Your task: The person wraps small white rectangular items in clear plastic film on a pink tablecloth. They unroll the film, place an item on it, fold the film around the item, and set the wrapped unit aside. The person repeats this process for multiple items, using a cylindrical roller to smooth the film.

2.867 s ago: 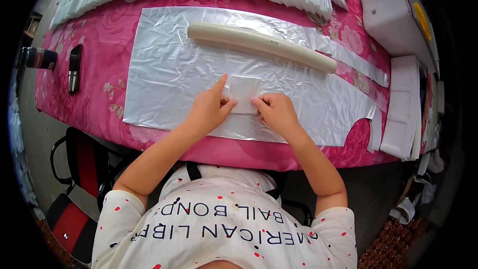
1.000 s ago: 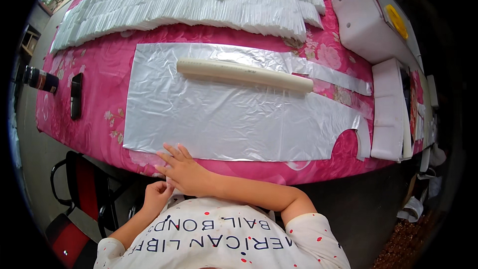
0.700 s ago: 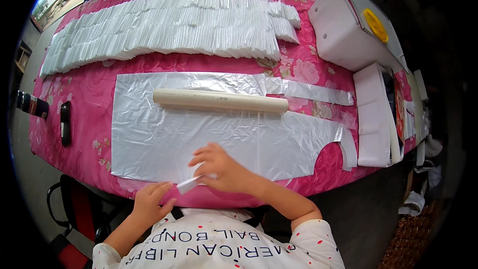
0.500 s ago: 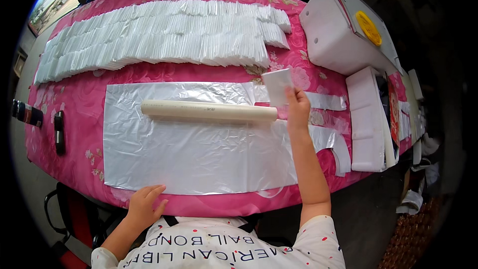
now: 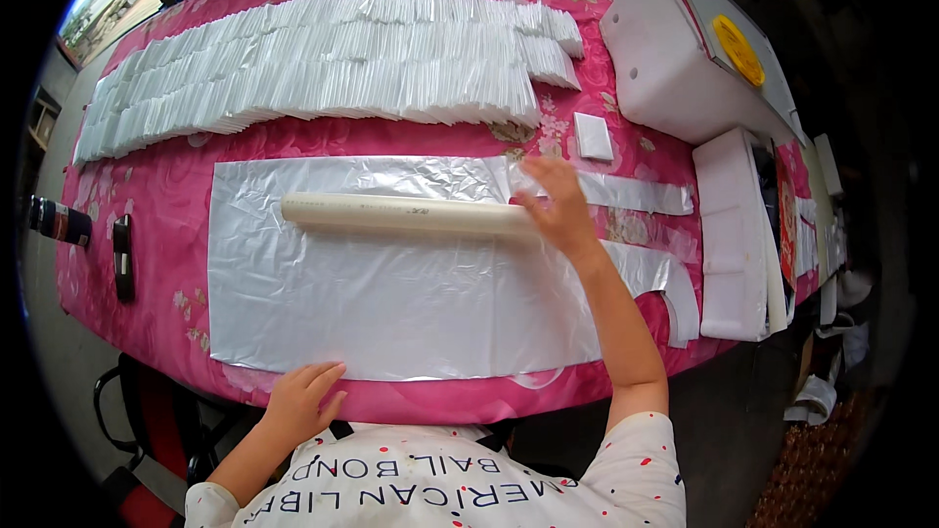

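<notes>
A stack of flat silvery-white plastic bags (image 5: 391, 313) lies spread out before me, its handle strips (image 5: 636, 194) toward the right. Across its upper half rests a cream plastic pipe (image 5: 401, 212). My right hand (image 5: 558, 203) is at the pipe's right end, fingers apart and slightly blurred; whether it touches the pipe I cannot tell. Beyond that hand, a small folded white bag (image 5: 593, 137) lies on the cloth. My left hand (image 5: 305, 399) is at the near edge of the stack with its fingers stretched out, holding nothing.
Rows of folded white bags (image 5: 323, 68) fill the far side of the pink floral tablecloth (image 5: 166, 235). White foam boxes (image 5: 729, 235) stand at the right, a yellow round object (image 5: 738, 49) above them. At left are a dark jar (image 5: 61, 222) and a black stapler-like object (image 5: 123, 259).
My right hand has let go of the folded bag, which now lies on the cloth, and has come back left to the pipe's end. The left hand has shifted slightly right.
</notes>
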### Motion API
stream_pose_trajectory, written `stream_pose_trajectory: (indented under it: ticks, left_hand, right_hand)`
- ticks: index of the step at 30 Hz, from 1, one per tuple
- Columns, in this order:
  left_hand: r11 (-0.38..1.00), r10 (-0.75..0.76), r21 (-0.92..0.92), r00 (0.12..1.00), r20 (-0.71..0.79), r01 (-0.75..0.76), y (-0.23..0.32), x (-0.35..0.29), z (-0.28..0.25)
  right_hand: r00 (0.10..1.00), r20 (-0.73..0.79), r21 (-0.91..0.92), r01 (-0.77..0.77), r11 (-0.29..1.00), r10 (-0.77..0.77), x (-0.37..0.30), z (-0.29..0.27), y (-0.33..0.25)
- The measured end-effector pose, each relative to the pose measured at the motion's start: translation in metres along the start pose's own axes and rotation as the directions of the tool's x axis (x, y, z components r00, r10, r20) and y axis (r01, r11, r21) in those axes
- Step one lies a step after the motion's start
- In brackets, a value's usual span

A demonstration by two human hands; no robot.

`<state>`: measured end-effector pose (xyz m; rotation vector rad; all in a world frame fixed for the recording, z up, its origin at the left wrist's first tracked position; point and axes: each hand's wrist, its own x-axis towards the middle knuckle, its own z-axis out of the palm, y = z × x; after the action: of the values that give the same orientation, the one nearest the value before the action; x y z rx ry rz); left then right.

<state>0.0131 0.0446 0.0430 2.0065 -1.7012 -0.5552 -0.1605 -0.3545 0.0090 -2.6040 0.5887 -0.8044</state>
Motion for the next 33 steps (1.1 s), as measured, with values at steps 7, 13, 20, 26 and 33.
stream_pose_trajectory:
  ticks: [7,13,20,26,33]
  left_hand:
    - [0.983,0.162,0.069,0.978,0.132,-0.173,0.007,0.068,0.006]
    - [0.971,0.173,0.167,0.985,0.010,-0.173,0.025,0.111,0.044]
    - [0.888,0.397,0.184,0.904,0.155,-0.422,0.043,0.123,0.072]
    - [0.942,0.321,-0.064,0.941,-0.111,-0.329,0.057,0.122,0.099]
    - [0.952,0.304,-0.047,0.950,0.066,-0.302,0.071,0.129,0.097]
  right_hand:
    - [0.967,0.249,-0.142,-0.009,0.990,0.045,-0.060,-0.007,-0.074]
    - [0.908,0.416,0.255,-0.076,0.964,-0.038,-0.135,-0.008,-0.134]
    - [0.943,0.244,-0.263,-0.159,0.952,0.225,-0.176,-0.040,-0.050]
    - [0.886,-0.150,-0.392,-0.461,0.796,0.439,-0.223,-0.106,0.065]
    - [0.740,-0.402,-0.382,-0.671,0.635,0.540,-0.252,-0.140,0.100]
